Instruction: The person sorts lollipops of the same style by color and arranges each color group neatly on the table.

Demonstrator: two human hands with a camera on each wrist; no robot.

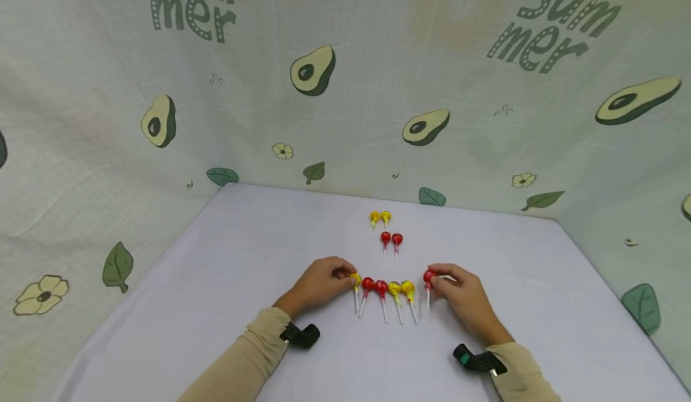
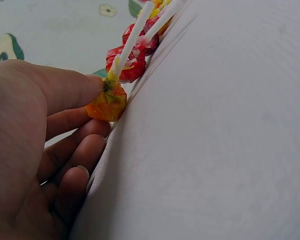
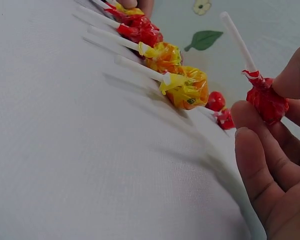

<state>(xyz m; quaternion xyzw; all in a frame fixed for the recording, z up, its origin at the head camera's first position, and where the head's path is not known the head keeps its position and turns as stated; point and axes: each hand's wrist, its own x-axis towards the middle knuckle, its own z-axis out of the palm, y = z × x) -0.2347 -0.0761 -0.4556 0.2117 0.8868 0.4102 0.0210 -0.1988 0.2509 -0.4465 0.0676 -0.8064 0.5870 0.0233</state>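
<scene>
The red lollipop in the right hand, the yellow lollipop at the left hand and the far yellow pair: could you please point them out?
red lollipop (image 3: 266,102), right wrist view, wrapped head.
yellow lollipop (image 2: 107,105), left wrist view, wrapped head.
far yellow pair (image 1: 380,216), head view, between the two heads.

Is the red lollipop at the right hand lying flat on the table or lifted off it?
Lifted. The right hand pinches the red lollipop at its head, stick pointing up and clear of the table, in the right wrist view.
</scene>
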